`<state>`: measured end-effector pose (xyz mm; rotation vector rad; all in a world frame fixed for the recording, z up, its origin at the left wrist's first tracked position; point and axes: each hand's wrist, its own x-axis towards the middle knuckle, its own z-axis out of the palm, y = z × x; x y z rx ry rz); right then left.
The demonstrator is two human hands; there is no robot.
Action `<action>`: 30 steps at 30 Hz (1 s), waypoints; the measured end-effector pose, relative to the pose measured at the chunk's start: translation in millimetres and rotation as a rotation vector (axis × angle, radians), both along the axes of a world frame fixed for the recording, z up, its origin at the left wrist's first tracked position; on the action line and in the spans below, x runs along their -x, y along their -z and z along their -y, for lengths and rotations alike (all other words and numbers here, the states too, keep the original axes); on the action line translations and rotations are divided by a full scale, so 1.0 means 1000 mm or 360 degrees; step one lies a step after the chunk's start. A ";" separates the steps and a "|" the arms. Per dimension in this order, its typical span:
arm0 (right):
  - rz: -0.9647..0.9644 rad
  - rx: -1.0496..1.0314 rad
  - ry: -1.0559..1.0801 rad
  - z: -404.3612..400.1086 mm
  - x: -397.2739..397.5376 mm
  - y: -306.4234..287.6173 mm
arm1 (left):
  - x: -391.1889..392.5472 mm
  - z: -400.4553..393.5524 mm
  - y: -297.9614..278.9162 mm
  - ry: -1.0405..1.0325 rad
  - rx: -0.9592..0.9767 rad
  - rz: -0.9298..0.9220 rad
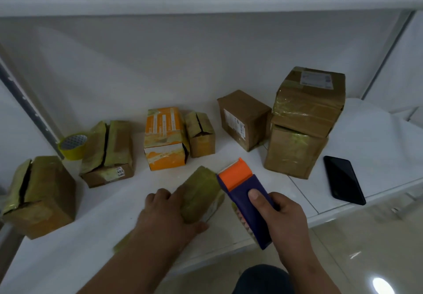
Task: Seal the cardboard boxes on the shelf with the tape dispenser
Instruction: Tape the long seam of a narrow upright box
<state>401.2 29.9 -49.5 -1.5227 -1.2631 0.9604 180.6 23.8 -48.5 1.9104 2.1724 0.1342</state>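
A small tape-covered cardboard box point(201, 194) lies near the front of the white shelf point(109, 206). My left hand point(169, 213) grips its near left end, fingers over the top and thumb along the front. My right hand point(283, 213) holds a purple and orange tape dispenser point(245, 193) just right of that box, thumb on its top and its orange end pointing away. Several more boxes stand behind: a slit one point(39, 197) at far left, another point(109, 154), an orange box point(164, 138), a small one point(201, 134).
A roll of yellowish tape point(73, 147) sits at the back left by a metal upright point(29, 110). Two stacked taped boxes point(302, 121) and a brown box point(242, 119) stand at right. A black phone point(343, 179) lies near the shelf's right front edge.
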 end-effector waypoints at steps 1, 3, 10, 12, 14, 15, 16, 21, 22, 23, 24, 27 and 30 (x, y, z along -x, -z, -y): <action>-0.0025 -0.0003 0.0049 -0.004 -0.002 0.000 | -0.010 -0.007 0.001 0.0001 -0.0001 0.0179; -0.0053 -0.0008 0.0131 -0.010 -0.007 0.001 | -0.024 -0.018 0.000 0.0053 0.0038 0.0448; -0.0121 0.0003 0.0197 -0.023 -0.020 0.013 | 0.008 -0.001 0.006 0.0431 0.0672 0.0003; -0.0132 0.0022 0.0174 -0.024 -0.017 0.017 | 0.005 0.002 0.016 0.0445 0.0670 0.0083; -0.0131 0.0031 0.0149 -0.025 -0.014 0.019 | -0.005 0.000 0.017 0.0474 0.0642 0.0226; -0.0123 0.0030 0.0145 -0.026 -0.014 0.019 | -0.011 -0.003 0.014 0.0487 0.0623 0.0264; -0.0110 0.0033 0.0155 -0.028 -0.015 0.019 | -0.016 -0.007 0.011 0.0493 0.0608 0.0291; -0.0015 -0.0013 0.0288 -0.042 -0.033 0.014 | -0.042 -0.033 0.009 0.0493 0.0448 0.0436; 0.0011 -0.0036 0.0324 -0.045 -0.036 0.013 | -0.048 -0.039 0.008 0.0497 0.0402 0.0454; 0.0032 -0.0054 0.0358 -0.049 -0.040 0.012 | -0.054 -0.046 0.008 0.0495 0.0365 0.0476; 0.0044 -0.0062 0.0388 -0.053 -0.043 0.010 | -0.059 -0.052 0.007 0.0494 0.0339 0.0499; 0.0047 -0.0059 0.0450 -0.067 -0.051 0.007 | -0.072 -0.072 0.007 0.0523 0.0296 0.0517; 0.0064 -0.0060 0.0476 -0.081 -0.054 0.008 | -0.079 -0.088 0.010 0.0547 0.0254 0.0525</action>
